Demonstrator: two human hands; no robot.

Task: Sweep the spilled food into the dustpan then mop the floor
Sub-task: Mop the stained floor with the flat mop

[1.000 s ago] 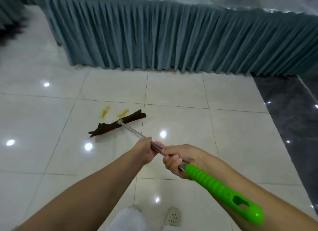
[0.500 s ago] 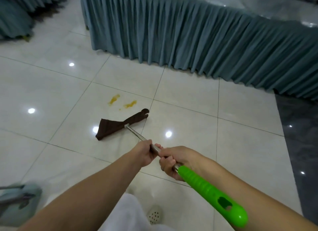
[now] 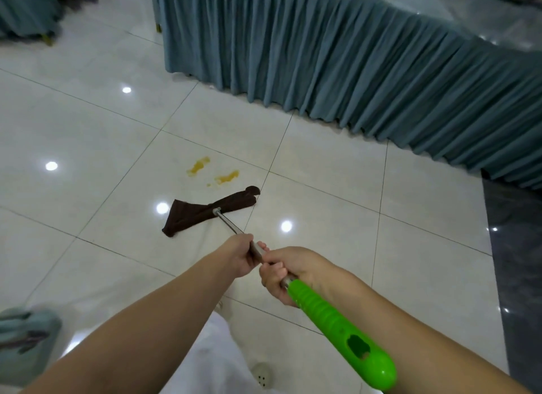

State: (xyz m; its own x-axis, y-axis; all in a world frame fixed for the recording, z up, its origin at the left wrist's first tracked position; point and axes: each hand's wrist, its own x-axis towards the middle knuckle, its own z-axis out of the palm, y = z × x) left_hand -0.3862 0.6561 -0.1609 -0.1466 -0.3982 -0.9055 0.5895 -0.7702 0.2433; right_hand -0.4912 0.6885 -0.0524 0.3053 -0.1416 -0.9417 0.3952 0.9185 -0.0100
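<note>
mopping step: left hand point(image 3: 240, 254) and right hand point(image 3: 281, 272) grip the mop point(image 3: 205, 214), fingers wrapped around its shaft; next, push toward yellow stains point(image 3: 212, 172) at twelve o'clock.

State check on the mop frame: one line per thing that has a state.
Brown cloth mop head: on the floor, bunched, just short of the stains.
Yellow stains on the white tile: not yet wiped.
Metal mop pole with green plastic handle: tilted, gripped by both hands.
Left hand: grips pole.
Right hand: grips pole, above green handle.
</note>
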